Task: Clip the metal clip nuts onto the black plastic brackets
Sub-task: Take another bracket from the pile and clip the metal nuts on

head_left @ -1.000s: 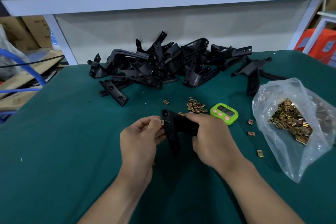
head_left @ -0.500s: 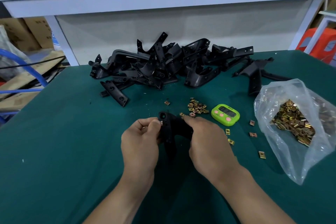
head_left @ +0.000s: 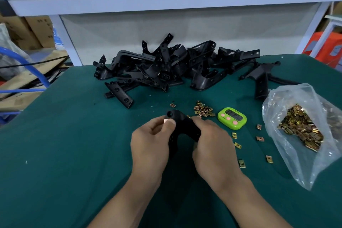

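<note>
Both hands hold one black plastic bracket (head_left: 182,126) just above the green table. My left hand (head_left: 150,142) grips its left arm, thumb pressed near the bracket's upper end; a clip nut under the thumb cannot be made out. My right hand (head_left: 212,146) grips the bracket's right side. A small heap of brass clip nuts (head_left: 203,111) lies just beyond the hands. Single clip nuts (head_left: 237,145) are scattered to the right of my right hand. A large pile of black brackets (head_left: 166,68) lies at the back of the table.
A clear plastic bag (head_left: 288,98) full of clip nuts lies at the right. A green timer (head_left: 232,117) sits between the small heap and the bag. A white shelf frame (head_left: 166,2) rises behind the table. Cardboard and a blue tube lie off the left edge.
The bracket has been turned in the hands, its upper end now tilted left under my left thumb. Both hands stay in the same place, my right hand gripping lower on the bracket.
</note>
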Motion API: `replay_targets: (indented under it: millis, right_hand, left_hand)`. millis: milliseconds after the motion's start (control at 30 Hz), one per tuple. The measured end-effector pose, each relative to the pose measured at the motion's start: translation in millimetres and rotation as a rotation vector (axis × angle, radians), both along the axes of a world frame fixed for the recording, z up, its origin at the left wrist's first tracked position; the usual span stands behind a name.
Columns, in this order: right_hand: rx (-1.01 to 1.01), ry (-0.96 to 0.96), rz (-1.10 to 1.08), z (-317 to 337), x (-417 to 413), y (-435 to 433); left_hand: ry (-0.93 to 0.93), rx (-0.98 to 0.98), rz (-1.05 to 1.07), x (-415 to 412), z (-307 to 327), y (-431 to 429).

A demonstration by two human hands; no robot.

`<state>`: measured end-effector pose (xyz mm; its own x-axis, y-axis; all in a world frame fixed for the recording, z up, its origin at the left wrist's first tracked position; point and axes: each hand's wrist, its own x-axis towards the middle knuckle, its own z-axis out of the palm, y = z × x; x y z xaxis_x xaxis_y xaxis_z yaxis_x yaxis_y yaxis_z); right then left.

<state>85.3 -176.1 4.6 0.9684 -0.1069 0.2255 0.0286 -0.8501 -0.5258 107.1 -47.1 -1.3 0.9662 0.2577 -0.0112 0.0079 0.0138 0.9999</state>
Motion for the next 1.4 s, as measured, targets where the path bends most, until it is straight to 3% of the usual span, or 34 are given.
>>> replay_targets:
  millis: [133, 300, 733, 900, 1067, 1200, 1400]
  right_hand:
    - [0.009, -0.013, -0.012, 0.2, -1.3, 1.7]
    - [-0.028, -0.003, 0.005, -1.1, -0.1, 2.9]
    - [-0.013, -0.022, 0.068, -4.8, 3.2, -10.5]
    - [-0.108, -0.118, -0.223, 3.3, 7.3, -28.2]
    - [-0.179, 0.059, -0.486, 14.0, 5.0, -69.4]
    - [-0.300, 0.187, -0.464, 5.4, 3.2, -69.2]
    - [-0.243, 0.185, -0.402, 0.6, 5.3, -60.2]
  left_hand:
    - [-0.074, 0.391, -0.007, -5.4, -2.1, -1.2]
    - [-0.129, 0.584, 0.002, -1.7, -7.0, 5.0]
    - [-0.221, 0.627, -0.047, 3.5, -12.9, 7.3]
    - [-0.347, 0.622, -0.102, 1.6, -4.9, 16.3]
    - [-0.195, 0.644, -0.045, 7.3, -8.5, 18.5]
    - [-0.172, 0.725, -0.058, 8.1, -10.9, 14.1]
    - [-0.205, 0.785, -0.099, 6.5, -14.4, 12.7]
